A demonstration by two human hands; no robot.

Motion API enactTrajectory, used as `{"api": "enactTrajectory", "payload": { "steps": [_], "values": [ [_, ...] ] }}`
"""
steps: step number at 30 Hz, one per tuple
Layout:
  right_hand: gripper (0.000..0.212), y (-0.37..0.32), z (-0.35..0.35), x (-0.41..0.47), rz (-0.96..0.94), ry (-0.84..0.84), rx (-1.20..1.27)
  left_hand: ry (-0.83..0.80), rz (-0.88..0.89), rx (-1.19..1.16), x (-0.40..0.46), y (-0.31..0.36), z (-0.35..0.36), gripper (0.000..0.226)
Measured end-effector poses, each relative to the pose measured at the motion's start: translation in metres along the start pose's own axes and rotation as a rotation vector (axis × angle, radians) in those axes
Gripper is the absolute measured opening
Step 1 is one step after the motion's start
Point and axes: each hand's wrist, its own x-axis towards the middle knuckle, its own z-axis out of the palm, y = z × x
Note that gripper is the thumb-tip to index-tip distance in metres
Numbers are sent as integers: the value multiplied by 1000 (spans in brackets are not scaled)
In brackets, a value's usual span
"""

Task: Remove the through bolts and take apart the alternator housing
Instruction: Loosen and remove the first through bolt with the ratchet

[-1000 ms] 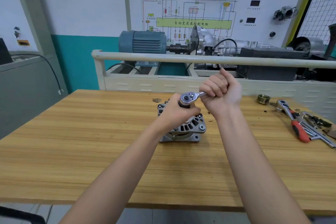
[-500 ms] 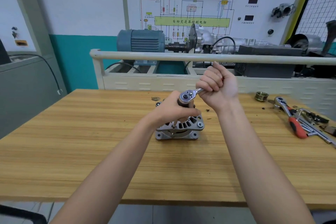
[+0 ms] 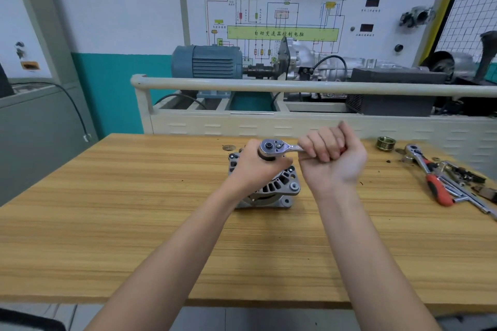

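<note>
In the head view, the alternator (image 3: 265, 185) is stood near the far edge of the wooden table (image 3: 107, 223). Its top is gripped by the left hand (image 3: 255, 166), just under the head of the ratchet (image 3: 271, 148). The ratchet's handle, to the right of the alternator, is clenched in the right hand (image 3: 332, 154). For a clean turn, the socket should be kept square on the bolt and the housing pressed down firmly. Spare tools (image 3: 441, 183) are left well apart, further right of the alternator.
</note>
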Motion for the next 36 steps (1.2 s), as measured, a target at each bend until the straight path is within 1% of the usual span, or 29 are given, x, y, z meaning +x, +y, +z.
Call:
{"api": "enactTrajectory", "payload": {
  "steps": [3, 4, 5, 7, 9, 13, 14, 15, 16, 18, 20, 22, 23, 25, 27, 28, 30, 32, 34, 36],
  "values": [
    [45, -9, 8, 25, 292, -55, -38, -317, 8, 84, 0, 11, -16, 39],
    [46, -10, 9, 32, 355, -59, -48, -371, -5, 96, 1, 13, -17, 39],
    [46, -10, 10, 37, 398, -60, -50, -372, -19, 99, 2, 14, -17, 41],
    [46, -9, 11, 41, 424, -60, -37, -273, -28, 76, 2, 11, -11, 42],
    [46, -8, 9, 35, 361, -37, -12, -152, -11, 19, -1, 5, -4, 38],
    [50, 1, 1, 5, 38, 63, 37, 154, 32, -129, -4, -2, 11, 37],
    [49, 6, 0, -3, -41, 73, 47, 201, 28, -165, -3, -1, 13, 36],
    [47, 9, -1, -10, -101, 73, 52, 214, 21, -178, -2, -1, 15, 38],
    [45, 10, -2, -15, -135, 66, 49, 191, 15, -161, -2, -1, 14, 42],
    [46, 8, -1, -15, -120, 46, 18, 52, 16, -80, -5, -1, 6, 46],
    [46, 2, 2, -4, -2, 28, -9, -135, 24, 6, -5, 2, -8, 41],
    [43, -3, 8, 10, 159, 4, -44, -279, 9, 78, -3, 8, -20, 38],
    [43, -4, 11, 17, 233, -12, -66, -319, 6, 99, -1, 10, -23, 38],
    [44, -6, 16, 29, 330, -29, -94, -335, 11, 100, 1, 11, -22, 38],
    [44, -6, 19, 32, 333, -14, -90, -287, 9, 55, 1, 8, -17, 41],
    [44, -4, 18, 29, 289, 5, -69, -230, 13, 31, 1, 5, -14, 45],
    [47, 1, 11, 18, 131, 53, -4, -63, 14, -30, 2, -1, -6, 45],
    [51, 10, 4, 1, -37, 63, 37, 81, 8, -112, 3, -3, 0, 36],
    [53, 16, 1, -14, -135, 39, 34, 131, 13, -146, 4, -4, 5, 34],
    [52, 14, 2, -17, -148, 15, -1, 99, 0, -92, 3, -6, 5, 40]
  ]
}}
